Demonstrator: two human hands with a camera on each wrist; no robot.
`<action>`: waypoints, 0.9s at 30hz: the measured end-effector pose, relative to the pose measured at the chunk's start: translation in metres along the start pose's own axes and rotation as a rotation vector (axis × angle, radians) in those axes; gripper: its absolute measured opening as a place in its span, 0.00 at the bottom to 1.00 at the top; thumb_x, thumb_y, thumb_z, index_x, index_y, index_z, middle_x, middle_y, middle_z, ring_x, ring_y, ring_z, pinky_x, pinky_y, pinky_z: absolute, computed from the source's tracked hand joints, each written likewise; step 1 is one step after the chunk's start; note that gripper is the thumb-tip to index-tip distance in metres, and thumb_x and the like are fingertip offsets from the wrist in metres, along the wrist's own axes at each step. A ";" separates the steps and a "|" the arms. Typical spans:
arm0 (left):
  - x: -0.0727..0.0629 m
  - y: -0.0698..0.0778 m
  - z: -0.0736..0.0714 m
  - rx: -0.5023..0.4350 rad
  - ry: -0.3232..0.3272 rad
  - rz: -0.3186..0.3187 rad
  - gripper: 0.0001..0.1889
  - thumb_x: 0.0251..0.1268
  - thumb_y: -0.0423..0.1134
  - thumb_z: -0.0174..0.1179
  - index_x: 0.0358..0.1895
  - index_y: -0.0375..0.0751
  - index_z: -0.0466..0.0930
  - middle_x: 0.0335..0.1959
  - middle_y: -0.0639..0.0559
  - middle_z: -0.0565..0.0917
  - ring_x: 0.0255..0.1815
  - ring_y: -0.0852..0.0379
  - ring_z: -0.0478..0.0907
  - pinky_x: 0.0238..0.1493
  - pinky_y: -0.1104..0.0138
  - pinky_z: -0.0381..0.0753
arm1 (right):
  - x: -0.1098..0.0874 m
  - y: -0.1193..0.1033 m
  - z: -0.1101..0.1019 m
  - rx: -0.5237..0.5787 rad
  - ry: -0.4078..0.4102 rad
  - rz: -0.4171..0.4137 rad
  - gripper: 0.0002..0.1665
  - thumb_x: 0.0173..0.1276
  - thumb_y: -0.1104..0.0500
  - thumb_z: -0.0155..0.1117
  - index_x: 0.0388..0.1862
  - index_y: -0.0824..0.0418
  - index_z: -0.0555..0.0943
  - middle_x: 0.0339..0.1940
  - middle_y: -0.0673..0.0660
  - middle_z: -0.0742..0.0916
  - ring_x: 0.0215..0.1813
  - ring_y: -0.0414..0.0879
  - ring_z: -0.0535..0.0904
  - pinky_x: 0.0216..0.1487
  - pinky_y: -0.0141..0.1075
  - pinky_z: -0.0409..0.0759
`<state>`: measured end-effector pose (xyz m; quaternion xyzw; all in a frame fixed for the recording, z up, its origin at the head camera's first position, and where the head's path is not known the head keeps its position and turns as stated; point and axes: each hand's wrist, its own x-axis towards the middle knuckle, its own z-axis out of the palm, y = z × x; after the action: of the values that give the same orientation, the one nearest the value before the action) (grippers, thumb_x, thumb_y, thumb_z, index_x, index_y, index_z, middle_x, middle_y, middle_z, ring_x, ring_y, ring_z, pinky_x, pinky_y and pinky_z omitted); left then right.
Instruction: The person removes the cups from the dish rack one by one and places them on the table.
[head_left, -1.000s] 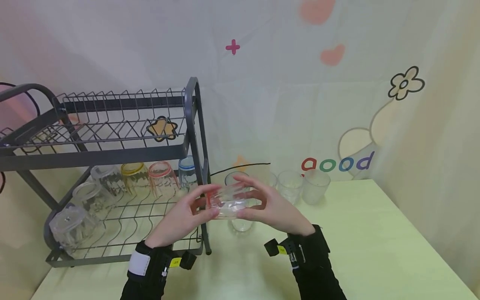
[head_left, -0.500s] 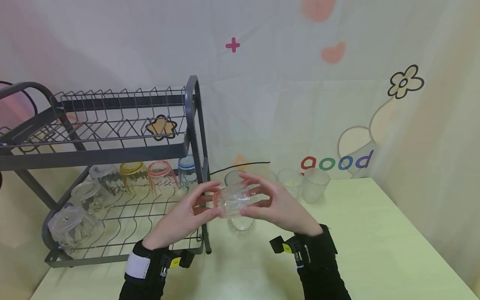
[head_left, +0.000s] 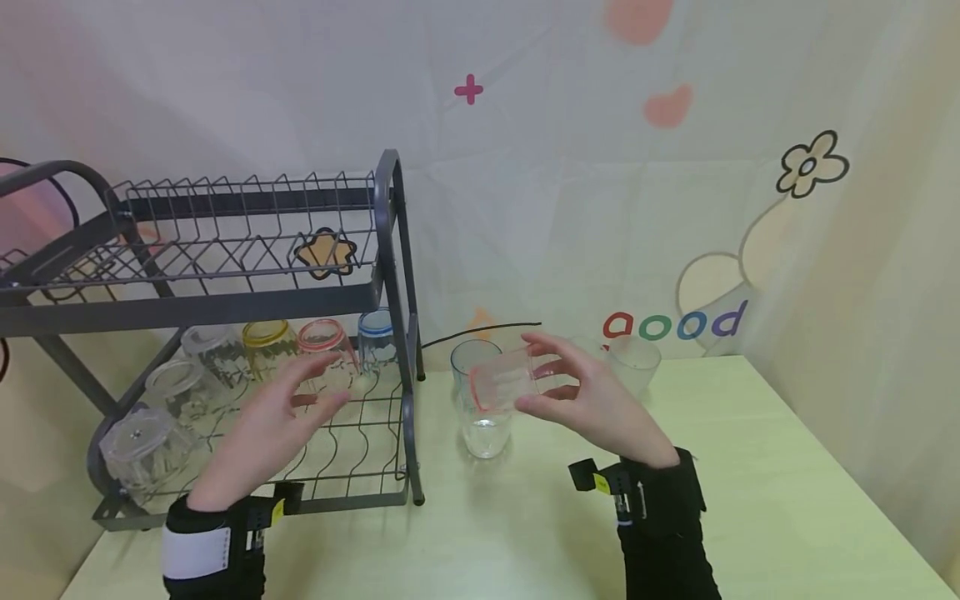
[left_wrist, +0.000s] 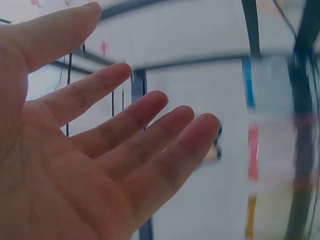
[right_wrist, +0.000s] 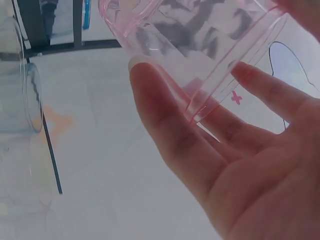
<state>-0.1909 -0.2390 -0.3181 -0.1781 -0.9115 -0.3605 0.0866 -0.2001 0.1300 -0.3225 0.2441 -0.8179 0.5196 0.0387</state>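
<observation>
My right hand [head_left: 596, 404] holds a clear pink-tinted glass [head_left: 504, 383] tilted on its side in the air, its red rim towards the left. In the right wrist view the thumb [right_wrist: 160, 112] and fingers grip the glass near its base end. My left hand [head_left: 262, 433] is apart from the glass, in front of the rack's lower tier, holding nothing. The left wrist view has its fingers [left_wrist: 150, 145] spread and almost straight. Behind the held glass stand a bluish-rimmed glass [head_left: 467, 354] and a clear glass [head_left: 486, 437], both partly covered.
A dark two-tier wire rack [head_left: 322, 297] stands on the left of the pale green table [head_left: 735, 483]. Upside-down glasses sit on its lower tier, among them yellow [head_left: 266, 333], red [head_left: 322, 335] and blue-rimmed [head_left: 377, 323] ones. A frosted glass [head_left: 633, 367] stands back right.
Both hands held the pink-tinted glass earlier. My left hand has let go and moved left towards the rack, while my right hand has carried the glass to the right.
</observation>
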 end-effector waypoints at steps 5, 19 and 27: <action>-0.007 -0.018 -0.025 0.129 0.082 -0.040 0.32 0.73 0.52 0.55 0.71 0.35 0.63 0.64 0.33 0.68 0.60 0.32 0.70 0.51 0.42 0.75 | -0.002 0.005 -0.009 -0.067 0.043 0.041 0.43 0.59 0.50 0.76 0.72 0.43 0.67 0.63 0.50 0.75 0.55 0.49 0.78 0.51 0.38 0.81; -0.040 -0.069 -0.071 0.343 0.178 -0.155 0.33 0.73 0.51 0.55 0.69 0.28 0.63 0.59 0.23 0.68 0.43 0.30 0.75 0.37 0.40 0.73 | -0.005 0.018 -0.018 -0.256 0.083 0.124 0.45 0.60 0.45 0.74 0.74 0.49 0.65 0.65 0.56 0.74 0.56 0.54 0.77 0.46 0.45 0.83; -0.053 -0.098 -0.090 0.384 0.229 -0.324 0.34 0.74 0.49 0.53 0.68 0.21 0.58 0.57 0.16 0.64 0.54 0.20 0.62 0.45 0.31 0.64 | 0.004 0.034 -0.009 -0.526 0.112 0.131 0.43 0.59 0.51 0.75 0.71 0.58 0.68 0.64 0.62 0.76 0.53 0.59 0.77 0.50 0.51 0.79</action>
<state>-0.1773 -0.3812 -0.3298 0.0317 -0.9641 -0.2080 0.1622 -0.2203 0.1483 -0.3453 0.1432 -0.9353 0.3033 0.1123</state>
